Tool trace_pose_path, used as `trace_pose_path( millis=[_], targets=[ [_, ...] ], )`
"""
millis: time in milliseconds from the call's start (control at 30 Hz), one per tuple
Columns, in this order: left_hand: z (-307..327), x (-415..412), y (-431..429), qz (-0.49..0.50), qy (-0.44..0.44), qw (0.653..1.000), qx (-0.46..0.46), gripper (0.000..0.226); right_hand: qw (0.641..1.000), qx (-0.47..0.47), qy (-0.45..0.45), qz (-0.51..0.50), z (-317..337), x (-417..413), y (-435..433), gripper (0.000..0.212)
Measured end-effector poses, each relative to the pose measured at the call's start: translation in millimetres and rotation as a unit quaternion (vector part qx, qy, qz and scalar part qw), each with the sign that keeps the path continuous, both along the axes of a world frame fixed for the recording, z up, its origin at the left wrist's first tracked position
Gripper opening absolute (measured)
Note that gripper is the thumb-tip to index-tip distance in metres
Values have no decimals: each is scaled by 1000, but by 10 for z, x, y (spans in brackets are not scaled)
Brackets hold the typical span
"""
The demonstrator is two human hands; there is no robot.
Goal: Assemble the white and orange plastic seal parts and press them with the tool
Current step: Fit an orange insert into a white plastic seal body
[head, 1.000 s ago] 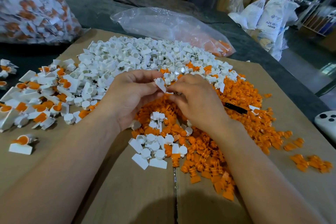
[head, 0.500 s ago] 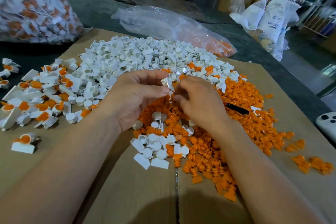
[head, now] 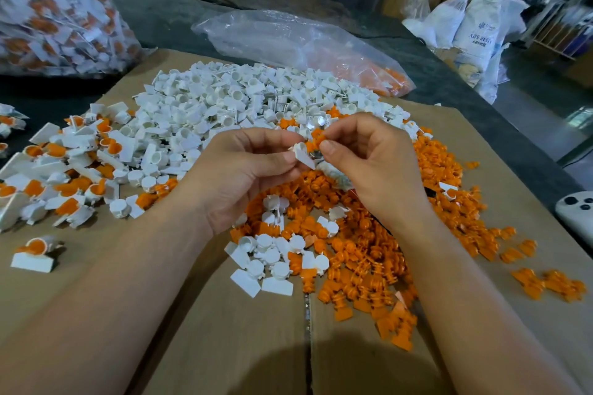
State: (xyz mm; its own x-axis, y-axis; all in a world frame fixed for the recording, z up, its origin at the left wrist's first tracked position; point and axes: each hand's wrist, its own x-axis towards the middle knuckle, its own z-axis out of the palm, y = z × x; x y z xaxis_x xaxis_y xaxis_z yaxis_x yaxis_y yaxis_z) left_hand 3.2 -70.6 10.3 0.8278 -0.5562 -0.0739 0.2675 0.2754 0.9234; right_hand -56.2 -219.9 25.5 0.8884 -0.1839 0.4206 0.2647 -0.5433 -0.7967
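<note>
Cap heap (head: 224, 106) lies behind insert pile (head: 369, 260), seemingly assembled seals (head: 64, 176) leftward.

- left hand (head: 244, 176): bare, with fine skin creases at the finger joints and deeper folds where the palm meets the wrist.
- right hand (head: 378, 170): bare, its back smooth, knuckles showing as low ridges; the thumbnail (head: 327, 146) is short and rounded.
- left forearm (head: 112, 292): bare along all its visible length, looking broad toward the lower edge of the view.
- right forearm (head: 465, 298): bare likewise, slim at the wrist and widening toward the lower edge.
</note>
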Motion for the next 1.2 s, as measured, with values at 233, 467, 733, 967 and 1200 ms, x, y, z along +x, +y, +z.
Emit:
trace_pose_path(
  millis=[233,467,733,967,1200],
  targets=[
    [10,-23,-18,2,-11,1000,0,26,1000,-23,5,8,-8,-10,37,28],
    [-4,-48,-30,-1,-17,1000,-6,16,999,-38,-4,-10,-18,-22,60,27],
    [-17,-68,-35,-6,-54,998,18,30,999,-19,-1,-27,-30,-43,59,25],
    [-29,-71,-60,56,-94,993,43,20,999,-31,5,13,-18,-58,65,23],
    [-24,-61,-59,76,-119,988,55,26,995,-80,-39,36,-13,-60,56,36]
  ],
)
